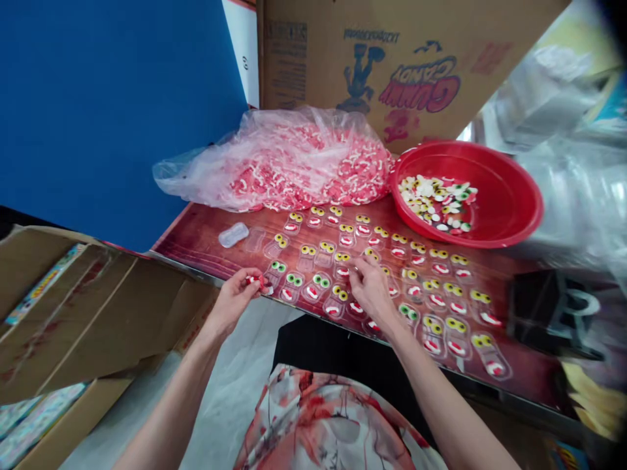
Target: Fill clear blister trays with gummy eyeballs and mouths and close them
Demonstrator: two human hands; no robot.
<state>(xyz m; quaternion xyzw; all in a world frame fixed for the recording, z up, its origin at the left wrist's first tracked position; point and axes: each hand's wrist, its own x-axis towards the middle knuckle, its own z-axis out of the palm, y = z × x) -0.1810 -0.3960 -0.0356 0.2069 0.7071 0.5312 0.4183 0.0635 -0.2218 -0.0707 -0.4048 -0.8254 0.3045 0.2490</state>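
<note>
While my left hand (234, 299) is pinching red-and-white candies (255, 281) at the table edge (196, 235), my right hand (371, 288) is pressing loosely curled fingertips onto a small clear tray (343, 269). Filled trays are lying in rows before a red bowl (509, 202).

I read "GUMMY CANDY" in red letters, upside down, on the cardboard box (392, 59) behind the table. A white panel (243, 52) beside it bears "69", turned sideways. The box's other print is too blurred to read.

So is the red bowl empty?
No, the red bowl holds a small heap of eye candies on its left side.
</note>
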